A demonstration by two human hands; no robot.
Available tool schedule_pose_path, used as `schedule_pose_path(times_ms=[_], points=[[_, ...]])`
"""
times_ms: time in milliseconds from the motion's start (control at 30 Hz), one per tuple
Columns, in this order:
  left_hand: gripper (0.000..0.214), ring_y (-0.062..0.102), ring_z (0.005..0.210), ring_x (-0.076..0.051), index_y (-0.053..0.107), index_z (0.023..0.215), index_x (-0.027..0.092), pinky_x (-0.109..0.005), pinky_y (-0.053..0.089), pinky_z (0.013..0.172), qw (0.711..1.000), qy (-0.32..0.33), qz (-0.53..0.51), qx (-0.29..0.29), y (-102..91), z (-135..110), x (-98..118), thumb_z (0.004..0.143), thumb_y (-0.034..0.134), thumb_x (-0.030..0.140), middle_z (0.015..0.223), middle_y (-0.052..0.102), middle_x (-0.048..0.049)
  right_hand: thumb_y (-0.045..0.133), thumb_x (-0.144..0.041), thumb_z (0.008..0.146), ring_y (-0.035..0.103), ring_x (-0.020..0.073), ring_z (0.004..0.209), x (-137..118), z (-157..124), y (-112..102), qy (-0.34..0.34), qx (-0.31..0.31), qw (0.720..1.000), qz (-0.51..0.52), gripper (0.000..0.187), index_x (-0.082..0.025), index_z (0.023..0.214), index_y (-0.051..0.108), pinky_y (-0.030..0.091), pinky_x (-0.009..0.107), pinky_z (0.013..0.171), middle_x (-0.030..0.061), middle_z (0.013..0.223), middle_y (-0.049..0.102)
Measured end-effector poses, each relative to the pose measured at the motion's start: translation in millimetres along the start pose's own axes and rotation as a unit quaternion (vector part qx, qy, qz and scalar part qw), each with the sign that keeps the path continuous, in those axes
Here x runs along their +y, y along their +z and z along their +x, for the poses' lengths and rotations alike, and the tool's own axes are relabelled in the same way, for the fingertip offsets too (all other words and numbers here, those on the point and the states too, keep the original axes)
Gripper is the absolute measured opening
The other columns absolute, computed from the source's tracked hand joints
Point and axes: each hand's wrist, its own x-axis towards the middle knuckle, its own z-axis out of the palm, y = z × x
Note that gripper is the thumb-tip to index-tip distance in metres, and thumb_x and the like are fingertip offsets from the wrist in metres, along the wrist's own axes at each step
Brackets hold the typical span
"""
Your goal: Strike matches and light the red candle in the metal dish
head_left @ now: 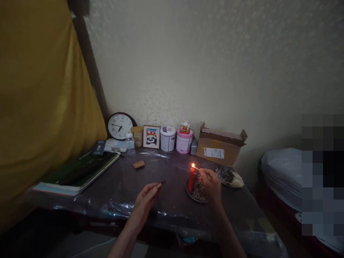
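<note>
— What does the right hand [212, 184] have?

— A thin stick [197, 168], pinched tight between thumb and fingertips. Its far tip sits in the small flame [192, 165] on top of the red candle [191, 179]. The candle is short, slim and upright, near the table's front right.

— And the left hand [144, 201]?

— Raised over the front edge, palm up, fingers closed narrowly on a small dark piece [162, 183]; I cannot tell what it is.

— What is the candle standing in?

— A round metal plate [187, 187], with a speckled heap I cannot identify beside the candle and partly behind the right hand. Just to its right, a second plate [220, 172] holds a pile of pale sticks with their ends fanned outward.

— The back row?

— A wall clock [120, 125], a golden can [138, 135], a panda picture [151, 136], a white tub [168, 138], a pink tub [184, 141] with a little figure on top, and an open cardboard box [220, 147], all along the wall.

— Open room?

— The plastic-covered table [172, 204] is bare between the hands, apart from a small brown block [139, 164] farther back. Stacked books [80, 173] take the left edge.
</note>
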Motion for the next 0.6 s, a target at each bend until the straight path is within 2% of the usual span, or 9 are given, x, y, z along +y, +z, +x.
schedule_pose_path(times_ms=[600], points=[[0.026, 0.058, 0.095, -0.020, 0.068, 0.089, 0.018, -0.031, 0.040, 0.089, 1.000, 0.005, 0.010, 0.006, 0.3, 0.0, 0.6, 0.070, 0.067, 0.035, 0.096, 0.068, -0.0073, 0.058, -0.043, 0.070, 0.062, 0.0182, 0.058, 0.7, -1.2, 0.6, 0.007, -0.004, 1.000, 0.002, 0.028, -0.016, 0.077, 0.065, 0.045, 0.025, 0.050, 0.0031, 0.065, 0.067]])
